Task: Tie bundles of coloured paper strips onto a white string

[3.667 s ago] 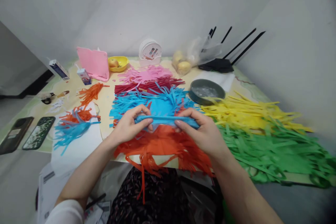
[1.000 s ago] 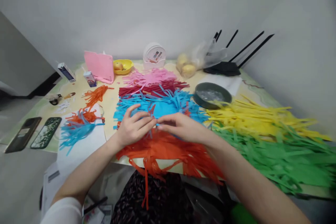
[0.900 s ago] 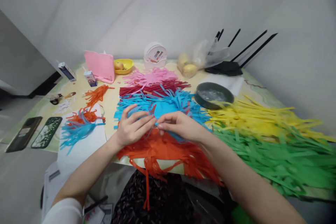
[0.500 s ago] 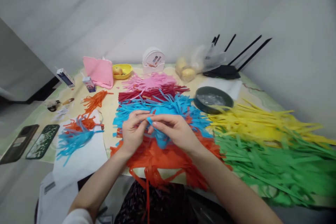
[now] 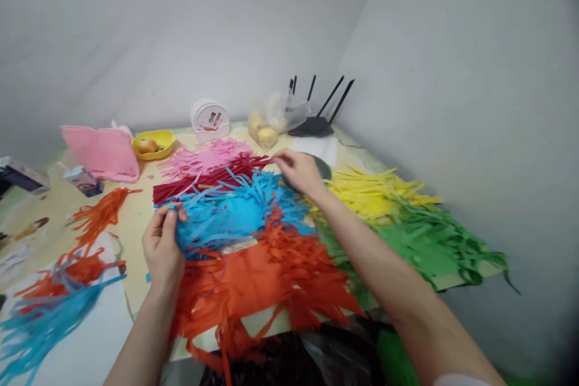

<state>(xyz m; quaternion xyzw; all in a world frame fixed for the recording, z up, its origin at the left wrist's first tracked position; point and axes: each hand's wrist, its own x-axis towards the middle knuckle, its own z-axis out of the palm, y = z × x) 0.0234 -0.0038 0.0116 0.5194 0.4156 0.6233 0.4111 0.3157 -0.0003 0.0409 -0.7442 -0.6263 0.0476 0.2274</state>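
My left hand [image 5: 163, 244] is closed in a pinch at the left edge of the blue fringed paper [image 5: 239, 214], with a bit of blue paper strip at its fingertips. Farther off, my right hand [image 5: 301, 172] has its thumb and forefinger pinched by the right ends of the dark red fringed paper [image 5: 190, 188]; what lies between them is too small to make out. Orange fringed paper [image 5: 253, 274] is spread nearest me. Behind my right hand, a dark round bowl [image 5: 323, 167] is partly hidden.
Yellow [image 5: 371, 193] and green fringed paper [image 5: 425, 247] lie at the right. Orange [image 5: 102, 214] and blue tassels [image 5: 58, 319] are on the left. Along the back stand a pink case [image 5: 102, 151], a yellow bowl [image 5: 165, 145], bagged yellow fruit [image 5: 265, 132] and a black router [image 5: 312, 126].
My hands, together over the blue paper before, have parted: the left to the left, the right forward toward the dark red strips. The view has turned to the right.
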